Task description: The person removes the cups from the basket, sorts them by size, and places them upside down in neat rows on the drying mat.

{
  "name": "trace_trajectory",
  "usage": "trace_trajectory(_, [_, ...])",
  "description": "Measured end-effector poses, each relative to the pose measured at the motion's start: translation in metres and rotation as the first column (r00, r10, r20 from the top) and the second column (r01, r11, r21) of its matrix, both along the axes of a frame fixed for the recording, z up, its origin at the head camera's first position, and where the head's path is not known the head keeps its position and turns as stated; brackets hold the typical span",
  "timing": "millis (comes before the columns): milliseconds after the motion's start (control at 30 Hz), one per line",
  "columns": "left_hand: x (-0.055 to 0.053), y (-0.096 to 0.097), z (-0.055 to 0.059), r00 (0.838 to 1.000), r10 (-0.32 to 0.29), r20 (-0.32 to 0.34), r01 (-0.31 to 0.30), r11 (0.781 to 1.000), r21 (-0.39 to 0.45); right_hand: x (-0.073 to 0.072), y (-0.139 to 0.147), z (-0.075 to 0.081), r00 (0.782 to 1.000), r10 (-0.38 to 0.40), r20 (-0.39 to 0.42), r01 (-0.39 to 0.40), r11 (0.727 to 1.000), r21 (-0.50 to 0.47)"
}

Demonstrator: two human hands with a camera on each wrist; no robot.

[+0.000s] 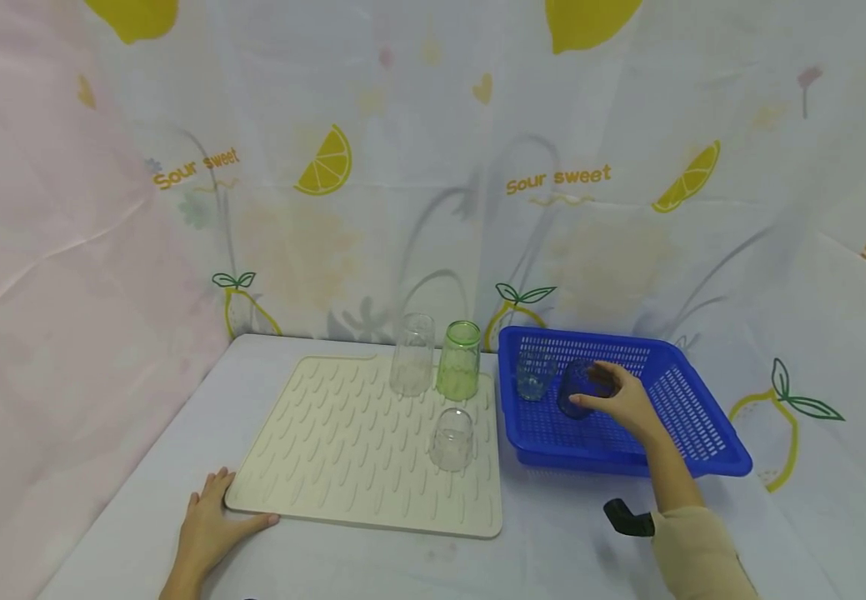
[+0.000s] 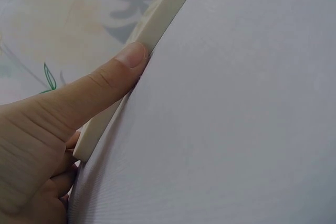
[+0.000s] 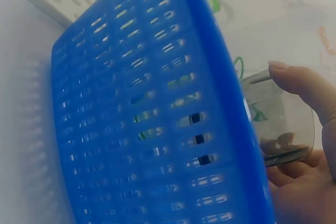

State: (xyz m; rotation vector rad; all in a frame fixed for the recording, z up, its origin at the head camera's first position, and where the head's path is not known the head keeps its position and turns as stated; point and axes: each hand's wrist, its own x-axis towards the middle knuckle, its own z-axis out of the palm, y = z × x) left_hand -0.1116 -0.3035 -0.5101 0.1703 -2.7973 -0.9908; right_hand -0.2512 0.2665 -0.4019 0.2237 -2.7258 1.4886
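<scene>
In the head view, my right hand (image 1: 620, 398) reaches into a blue plastic basket (image 1: 703, 417) and grips a see-through drinking glass (image 1: 573, 388), thumb on one side and fingers on the other. The right wrist view shows this glass (image 3: 286, 114) between thumb and fingers, behind the basket's slotted wall. Another clear glass (image 1: 533, 375) stands to its left in the basket. My left hand (image 1: 206, 529) rests at the near left corner of a cream ribbed drying mat (image 1: 342, 450). Its thumb (image 2: 113, 74) lies straight against the mat's edge; the other fingers are partly hidden.
On the mat's right side stand a tall clear glass (image 1: 412, 354), a green glass (image 1: 459, 362) and a short clear glass (image 1: 452, 439). The basket sits just right of the mat. A lemon-printed cloth (image 1: 402, 167) hangs behind the white table (image 1: 538, 533).
</scene>
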Motion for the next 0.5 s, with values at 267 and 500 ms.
trace_trajectory(267, [0.0, 0.0, 0.0, 1.0, -0.004, 0.012, 0.004, 1.0, 0.007, 0.013, -0.004, 0.008, 1.0, 0.004, -0.023, -0.004, 1.0, 0.013])
trace_trajectory(500, [0.001, 0.001, 0.002, 1.0, -0.008, 0.014, 0.008, 1.0, 0.015, 0.029, -0.012, 0.021, 0.999, 0.036, -0.012, -0.036, 0.999, 0.007])
